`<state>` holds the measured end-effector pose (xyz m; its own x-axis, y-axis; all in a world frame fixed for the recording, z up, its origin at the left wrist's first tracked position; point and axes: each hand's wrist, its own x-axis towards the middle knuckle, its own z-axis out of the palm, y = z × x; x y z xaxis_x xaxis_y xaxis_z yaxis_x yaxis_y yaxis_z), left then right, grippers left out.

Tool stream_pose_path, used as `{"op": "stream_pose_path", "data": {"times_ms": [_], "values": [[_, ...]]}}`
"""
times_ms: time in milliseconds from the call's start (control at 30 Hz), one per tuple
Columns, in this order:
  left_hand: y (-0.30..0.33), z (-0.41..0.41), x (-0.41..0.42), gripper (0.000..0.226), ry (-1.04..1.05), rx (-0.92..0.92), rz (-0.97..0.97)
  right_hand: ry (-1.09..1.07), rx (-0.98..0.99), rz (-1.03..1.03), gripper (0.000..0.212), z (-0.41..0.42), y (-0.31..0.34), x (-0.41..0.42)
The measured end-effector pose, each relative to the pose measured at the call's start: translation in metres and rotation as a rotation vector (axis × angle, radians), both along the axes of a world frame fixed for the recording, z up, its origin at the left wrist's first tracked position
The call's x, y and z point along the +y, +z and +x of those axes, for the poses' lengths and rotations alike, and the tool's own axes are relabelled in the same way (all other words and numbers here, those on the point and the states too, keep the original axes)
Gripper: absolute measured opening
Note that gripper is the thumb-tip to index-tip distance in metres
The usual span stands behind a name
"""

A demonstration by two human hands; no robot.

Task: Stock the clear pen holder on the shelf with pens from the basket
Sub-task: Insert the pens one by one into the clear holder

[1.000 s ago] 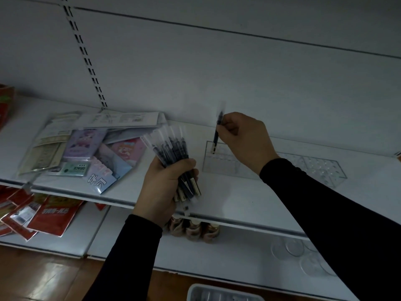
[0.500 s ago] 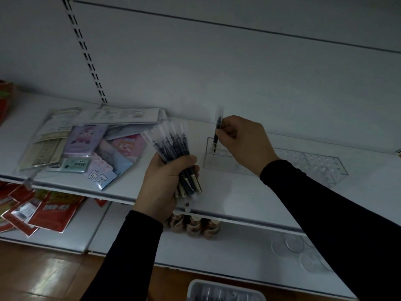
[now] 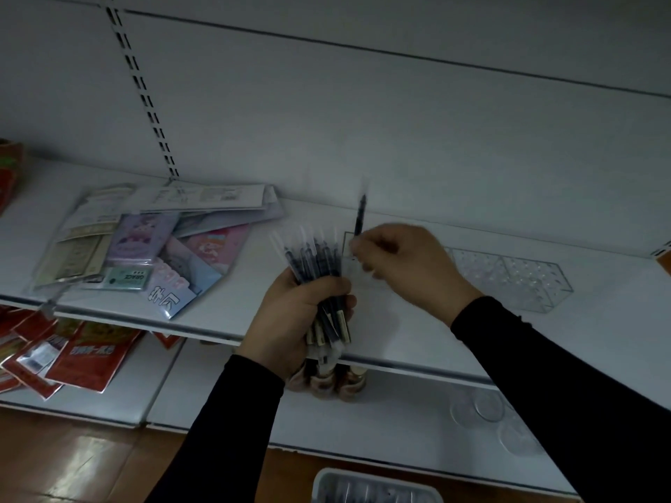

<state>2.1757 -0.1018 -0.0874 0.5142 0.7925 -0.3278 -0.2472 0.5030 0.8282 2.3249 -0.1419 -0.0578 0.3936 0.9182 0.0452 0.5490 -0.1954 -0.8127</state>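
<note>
While the left hand (image 3: 290,314) grips a bundle of pens (image 3: 319,281) just beside the clear pen holder (image 3: 508,275), the blurred right hand (image 3: 406,265) reaches toward it, fingers loosely curled; one pen (image 3: 360,216) stands upright in the holder.
</note>
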Motion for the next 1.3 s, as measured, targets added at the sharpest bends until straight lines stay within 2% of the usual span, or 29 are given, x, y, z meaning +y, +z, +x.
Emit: {"op": "stream_pose_path", "data": {"times_ms": [67,133,267,400,533,700,1100,1300], "values": [[0.001,0.001,-0.004,0.016,-0.048,-0.001,0.017,0.101,0.102,-0.103,0.014,-0.007,-0.003,-0.004],[0.0,0.0,-0.006,0.019,-0.079,0.01,0.028,0.131,0.184,-0.113,0.014,-0.008,-0.004,-0.006],[-0.001,0.0,-0.006,0.02,-0.063,0.027,0.024,0.133,0.208,-0.106,0.01,-0.007,-0.003,-0.008],[-0.002,0.002,-0.003,0.013,0.006,0.079,-0.008,0.042,0.164,-0.034,0.009,-0.004,0.002,-0.005],[-0.006,-0.001,0.002,0.012,0.075,0.149,-0.05,-0.107,0.187,0.142,0.011,0.01,0.02,0.0],[-0.007,-0.002,0.005,0.011,0.108,0.135,-0.065,-0.246,0.039,0.322,0.014,0.033,0.038,0.008],[-0.009,-0.004,0.009,0.01,0.112,0.118,-0.075,-0.199,-0.252,0.267,0.019,0.033,0.027,0.027],[-0.009,-0.004,0.01,0.01,0.116,0.12,-0.068,-0.191,-0.294,0.273,0.021,0.033,0.023,0.027]]}}
